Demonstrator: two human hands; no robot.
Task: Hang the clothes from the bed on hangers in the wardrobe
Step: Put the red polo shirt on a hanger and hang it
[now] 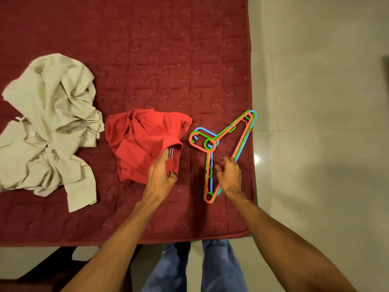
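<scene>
Three plastic hangers (pixel 230 129), pink over green over blue, lie stacked on the bed (pixel 147 60) near its right edge, hooks turned left toward the red shirt (pixel 143 142). Their long bar runs from the near end up and away to the right. The right grip (pixel 229 175) hangs over the near half, fingers loosely spread and grasping nothing; contact with the plastic cannot be confirmed. The left grip (pixel 161 175) pinches a fold at the shirt's near edge, just beside the hooks. Judgement: the right grip is nearer for lifting one hanger. A beige garment (pixel 50 123) lies crumpled well apart, far left.
</scene>
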